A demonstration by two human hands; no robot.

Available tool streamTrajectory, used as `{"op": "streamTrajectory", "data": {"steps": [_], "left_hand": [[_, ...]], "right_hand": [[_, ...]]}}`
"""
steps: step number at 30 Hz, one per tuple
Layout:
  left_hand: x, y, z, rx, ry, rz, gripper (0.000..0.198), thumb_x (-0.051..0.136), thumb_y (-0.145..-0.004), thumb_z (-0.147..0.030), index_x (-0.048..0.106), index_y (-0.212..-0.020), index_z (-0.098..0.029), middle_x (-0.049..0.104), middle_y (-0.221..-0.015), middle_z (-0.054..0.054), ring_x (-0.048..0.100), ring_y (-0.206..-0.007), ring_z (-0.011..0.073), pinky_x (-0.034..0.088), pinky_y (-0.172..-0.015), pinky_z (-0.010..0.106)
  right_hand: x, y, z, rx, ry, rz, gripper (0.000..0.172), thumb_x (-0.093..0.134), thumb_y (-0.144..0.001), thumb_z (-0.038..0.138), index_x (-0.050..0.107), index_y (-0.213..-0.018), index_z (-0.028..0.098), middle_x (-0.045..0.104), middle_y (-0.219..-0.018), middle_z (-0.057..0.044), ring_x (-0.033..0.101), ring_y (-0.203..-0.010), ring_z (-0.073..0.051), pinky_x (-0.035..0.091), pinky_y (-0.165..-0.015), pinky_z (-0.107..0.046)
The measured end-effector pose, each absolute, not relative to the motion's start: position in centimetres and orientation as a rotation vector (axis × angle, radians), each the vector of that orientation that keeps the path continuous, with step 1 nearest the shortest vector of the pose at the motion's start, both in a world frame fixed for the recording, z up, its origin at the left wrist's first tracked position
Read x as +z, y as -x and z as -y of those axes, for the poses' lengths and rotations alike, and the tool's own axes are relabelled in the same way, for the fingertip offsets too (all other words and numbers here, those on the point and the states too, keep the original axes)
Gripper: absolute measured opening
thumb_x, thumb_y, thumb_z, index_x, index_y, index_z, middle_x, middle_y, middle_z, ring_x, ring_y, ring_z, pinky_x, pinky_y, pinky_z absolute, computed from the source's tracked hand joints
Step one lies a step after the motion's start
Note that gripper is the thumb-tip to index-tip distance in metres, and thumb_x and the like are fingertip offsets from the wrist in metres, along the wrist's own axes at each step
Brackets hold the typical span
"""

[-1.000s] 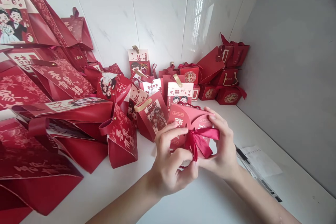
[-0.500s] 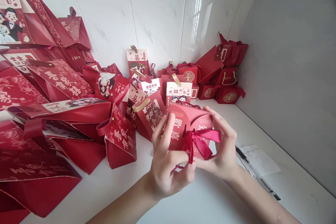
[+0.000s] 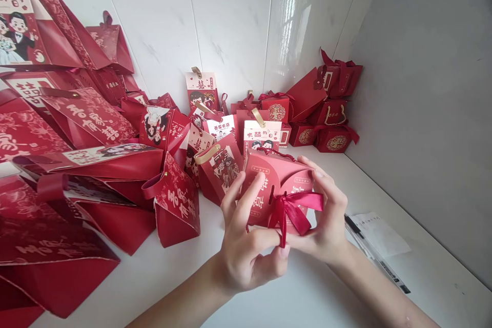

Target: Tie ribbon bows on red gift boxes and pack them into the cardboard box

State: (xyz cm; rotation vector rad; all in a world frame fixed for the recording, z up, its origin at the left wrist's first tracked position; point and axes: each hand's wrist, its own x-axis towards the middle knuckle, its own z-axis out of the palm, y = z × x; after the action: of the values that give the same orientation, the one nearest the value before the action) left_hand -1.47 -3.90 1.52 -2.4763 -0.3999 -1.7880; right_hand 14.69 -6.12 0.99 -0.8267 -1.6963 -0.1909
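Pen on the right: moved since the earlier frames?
No. Judged against the grey wall, the pen lies where it did; the whole view has only shifted slightly.

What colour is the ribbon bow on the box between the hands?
The ribbon bow is deep pinkish red, seen best in the head view.

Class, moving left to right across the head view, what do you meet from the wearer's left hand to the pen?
Left hand → ribbon-tied pink box → right hand → pen.
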Motion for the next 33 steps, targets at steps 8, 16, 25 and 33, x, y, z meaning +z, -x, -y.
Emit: {"op": "streamTrajectory", "data": {"steps": [8, 16, 25, 33], "left_hand": [[1.63, 1.4, 3.97, -1.783, 2.458, 0.403, 0.014, 0.046, -0.085, -0.019, 0.049, -0.072, -0.019, 0.024, -0.151, 0.003, 0.026, -0.138, 0.0256, 0.035, -0.105, 0.053], [1.81, 1.37, 4.01, -1.786, 2.452, 0.38, 0.014, 0.043, -0.087, -0.02, 0.047, -0.073, -0.019, 0.025, -0.151, 0.005, 0.025, -0.138, 0.0259, 0.035, -0.106, 0.053], [2.34, 1.4, 4.16, -1.766, 2.436, 0.371, 0.015, 0.044, -0.087, -0.019, 0.047, -0.073, -0.02, 0.033, -0.148, 0.002, 0.025, -0.139, 0.0231, 0.037, -0.107, 0.049], [2.01, 1.56, 4.15, -1.73, 2.496, 0.374, 0.016, 0.044, -0.087, -0.019, 0.048, -0.072, -0.019, 0.02, -0.152, 0.005, 0.021, -0.14, 0.0268, 0.034, -0.106, 0.053]], "right_hand": [[1.01, -14.67, 6.1, -0.224, 0.828, 1.701, 0.095, 0.08, -0.064, 0.036, 0.024, -0.139, 0.019, 0.034, -0.136, -0.021, 0.037, -0.128, -0.037, 0.042, -0.097, -0.058], [1.08, -14.64, 6.07, -0.217, 0.831, 1.696, 0.093, 0.079, -0.066, 0.037, 0.025, -0.139, 0.021, 0.034, -0.136, -0.019, 0.037, -0.128, -0.037, 0.042, -0.097, -0.058], [1.08, -14.63, 6.05, -0.204, 0.822, 1.691, 0.094, 0.08, -0.064, 0.036, 0.025, -0.138, 0.022, 0.034, -0.136, -0.019, 0.038, -0.128, -0.037, 0.042, -0.096, -0.059], [1.08, -14.7, 6.09, -0.2, 0.845, 1.7, 0.094, 0.079, -0.065, 0.039, 0.024, -0.139, 0.023, 0.033, -0.137, -0.019, 0.037, -0.128, -0.036, 0.041, -0.097, -0.058]]}}
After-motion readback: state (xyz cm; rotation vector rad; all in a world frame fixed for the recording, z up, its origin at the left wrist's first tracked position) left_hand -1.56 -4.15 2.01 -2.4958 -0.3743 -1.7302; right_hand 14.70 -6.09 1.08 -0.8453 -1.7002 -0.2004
